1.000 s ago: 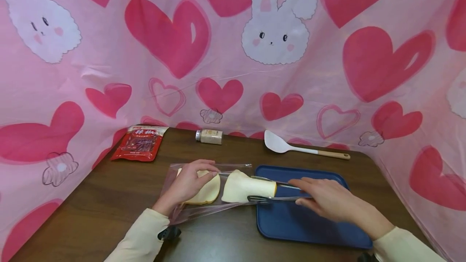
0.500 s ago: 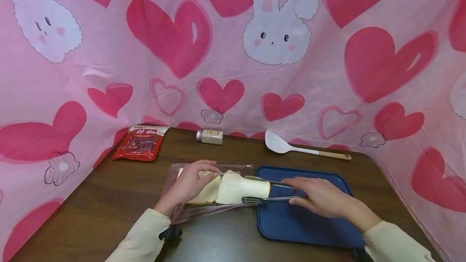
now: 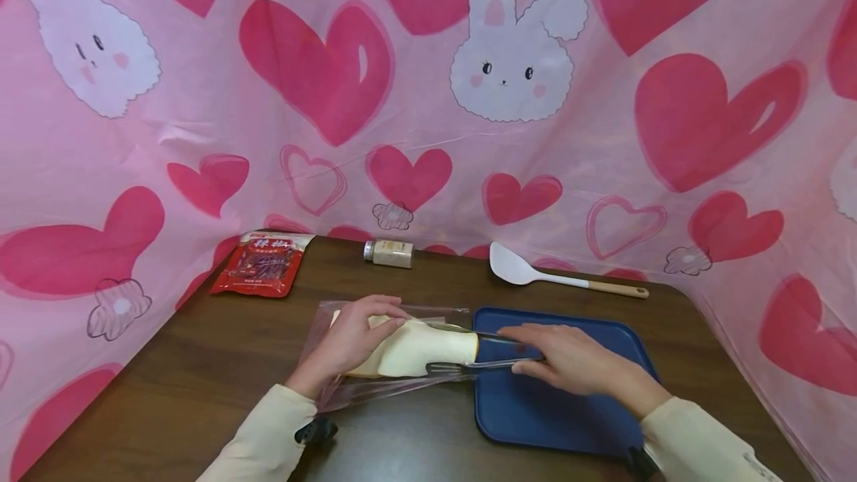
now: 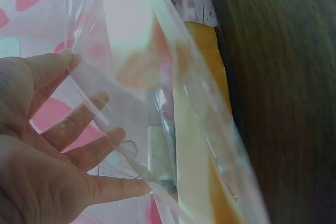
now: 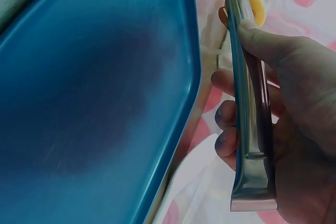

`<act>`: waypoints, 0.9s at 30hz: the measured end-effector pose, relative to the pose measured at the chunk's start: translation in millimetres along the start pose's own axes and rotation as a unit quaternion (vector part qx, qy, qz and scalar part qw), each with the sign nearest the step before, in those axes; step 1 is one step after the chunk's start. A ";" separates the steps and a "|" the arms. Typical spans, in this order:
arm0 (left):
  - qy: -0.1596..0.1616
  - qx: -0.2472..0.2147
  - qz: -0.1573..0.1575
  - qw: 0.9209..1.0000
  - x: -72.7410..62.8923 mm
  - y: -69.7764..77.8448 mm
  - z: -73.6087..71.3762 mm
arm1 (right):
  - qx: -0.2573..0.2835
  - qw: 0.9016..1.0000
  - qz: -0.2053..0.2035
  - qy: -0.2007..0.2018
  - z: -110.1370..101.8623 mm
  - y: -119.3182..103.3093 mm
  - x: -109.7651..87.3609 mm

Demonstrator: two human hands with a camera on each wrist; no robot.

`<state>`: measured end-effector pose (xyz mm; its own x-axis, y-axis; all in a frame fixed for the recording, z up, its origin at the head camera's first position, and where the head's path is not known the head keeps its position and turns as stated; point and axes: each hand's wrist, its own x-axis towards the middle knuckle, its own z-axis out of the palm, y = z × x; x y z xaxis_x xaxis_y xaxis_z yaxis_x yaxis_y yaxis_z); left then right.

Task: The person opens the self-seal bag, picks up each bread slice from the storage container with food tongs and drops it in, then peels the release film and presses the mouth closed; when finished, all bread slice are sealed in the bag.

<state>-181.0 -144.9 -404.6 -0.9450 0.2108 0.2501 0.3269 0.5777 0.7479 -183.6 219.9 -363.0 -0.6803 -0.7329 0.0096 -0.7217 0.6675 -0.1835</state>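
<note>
My left hand (image 3: pixel 355 341) pinches the upper layer of a clear plastic bag (image 4: pixel 113 103) between thumb and fingertips, lifting its edge. Metal tongs (image 3: pixel 498 364) lie in my right hand (image 3: pixel 569 355), thumb on one arm and fingers on the other. Between their tips is a white bread slice (image 3: pixel 435 344) with a brown crust, bent into a curve. Its left part is inside the bag's mouth, over another bread slice (image 3: pixel 368 370) lying in the bag. My left hand hides part of that lower slice.
A blue tray (image 3: pixel 556 411) lies right of the bag, under my right hand. Along the back are a red food packet (image 3: pixel 261 265), a small spice jar (image 3: pixel 390 253) on its side and a white spatula (image 3: pixel 515 266) with a wooden handle. A pink curtain (image 3: pixel 428 125) surrounds the table.
My right hand has moved left with the tongs, carrying the bread slice further into the bag and over the other slice. My left hand keeps its hold on the bag.
</note>
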 end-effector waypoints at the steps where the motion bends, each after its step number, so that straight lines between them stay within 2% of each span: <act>1: 0.001 0.000 -0.002 1.000 -0.3 0.2 -0.2 | 0.000 1.000 -0.003 0.002 0.9 -0.2 2.0; 13: 0.004 0.004 0.005 1.000 -0.7 2.4 -3.1 | 0.016 1.000 -0.015 0.001 11.6 -7.3 25.5; 27: 0.004 -0.022 -0.013 1.000 -0.4 5.7 -9.6 | 0.030 0.999 -0.028 0.004 15.9 -14.0 50.5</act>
<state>-178.9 -149.2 -394.5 -0.9531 0.1908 0.2351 0.3021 0.5472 0.7806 -205.8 171.4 -375.5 -0.6398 -0.7680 0.0297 -0.7502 0.6157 -0.2409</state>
